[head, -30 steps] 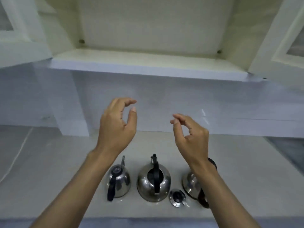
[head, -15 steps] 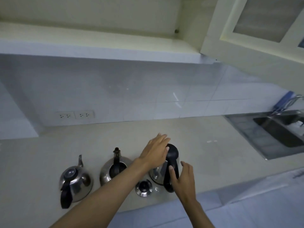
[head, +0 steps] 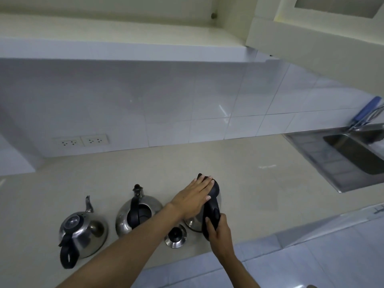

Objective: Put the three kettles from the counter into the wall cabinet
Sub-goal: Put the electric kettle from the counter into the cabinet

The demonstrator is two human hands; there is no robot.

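Three steel kettles with black handles stand in a row near the counter's front edge. The left kettle (head: 83, 233) has its lid on. The middle kettle (head: 137, 213) is lidless, and its loose lid (head: 175, 235) lies on the counter beside it. My right hand (head: 218, 231) is closed around the black handle of the right kettle (head: 209, 208). My left hand (head: 193, 198) lies flat on that kettle's black top, fingers together. The wall cabinet (head: 124, 38) stands open above, its shelf bare.
An open cabinet door (head: 311, 38) juts out at the upper right. A steel sink (head: 351, 154) with a blue-handled tap (head: 365, 113) is set into the counter (head: 249, 183) at the right. Two wall sockets (head: 81, 140) sit on the tiled backsplash.
Both hands came down from mid-air to the right kettle. The right hand closed on its handle and the left settled on its top. My view swung right.
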